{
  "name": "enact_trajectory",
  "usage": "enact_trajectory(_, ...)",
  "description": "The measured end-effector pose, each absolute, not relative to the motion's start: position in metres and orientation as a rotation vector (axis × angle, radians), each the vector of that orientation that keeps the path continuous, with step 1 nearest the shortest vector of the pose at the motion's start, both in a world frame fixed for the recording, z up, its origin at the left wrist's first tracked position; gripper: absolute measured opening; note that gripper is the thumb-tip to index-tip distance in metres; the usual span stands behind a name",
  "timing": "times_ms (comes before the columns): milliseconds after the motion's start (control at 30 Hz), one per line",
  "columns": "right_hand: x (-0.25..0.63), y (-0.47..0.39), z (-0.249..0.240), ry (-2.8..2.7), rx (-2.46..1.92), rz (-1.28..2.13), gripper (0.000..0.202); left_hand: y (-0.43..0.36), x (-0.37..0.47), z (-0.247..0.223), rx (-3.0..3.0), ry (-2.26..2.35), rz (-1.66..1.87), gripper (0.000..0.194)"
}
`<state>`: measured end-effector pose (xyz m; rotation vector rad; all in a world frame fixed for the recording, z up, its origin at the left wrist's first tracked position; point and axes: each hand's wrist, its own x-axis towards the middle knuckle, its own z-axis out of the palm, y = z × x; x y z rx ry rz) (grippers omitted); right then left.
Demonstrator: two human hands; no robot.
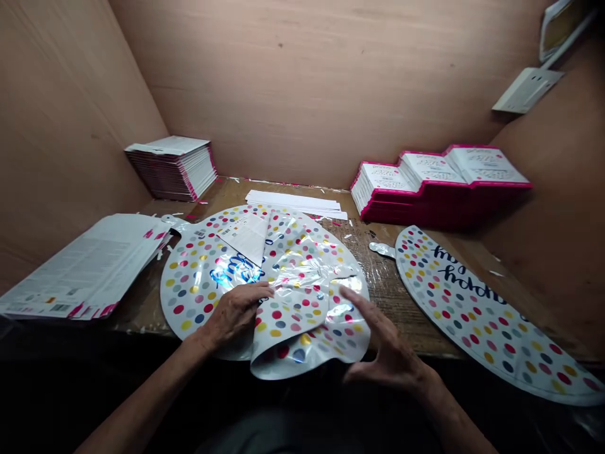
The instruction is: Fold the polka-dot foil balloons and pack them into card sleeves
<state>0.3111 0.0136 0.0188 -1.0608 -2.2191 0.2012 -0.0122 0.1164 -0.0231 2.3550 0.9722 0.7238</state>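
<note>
A flat foil balloon (193, 290) with coloured dots and blue lettering lies in front of me, its right part folded over toward the middle. A white printed card (246, 236) rests on it, partly covered by the fold. My left hand (239, 309) is closed on the fold's edge near the balloon's middle; its thumb is hidden. At the balloon's right edge my right hand (390, 350) is open, thumb and fingers spread, holding nothing. A second dotted foil balloon (467, 315), folded in half, lies to the right with its tail pointing left.
White printed packets (89, 265) lie on the left. A stack of white and pink packets (172, 167) stands in the back left corner, and stepped pink-edged stacks (435, 189) at the back right. White paper strips (295, 203) lie behind the balloon. Wooden panels (307, 82) enclose the table.
</note>
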Motion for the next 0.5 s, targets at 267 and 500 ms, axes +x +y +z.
enact_trajectory(267,0.363,0.067,-0.006,-2.198,-1.313,0.547,0.037,0.118,0.008,0.003,1.998,1.322,0.682,0.041)
enact_trajectory(500,0.326,0.143,-0.004,-1.781,-2.046,0.196,0.05,0.159,0.043,0.008,1.784,1.84,0.673,0.019)
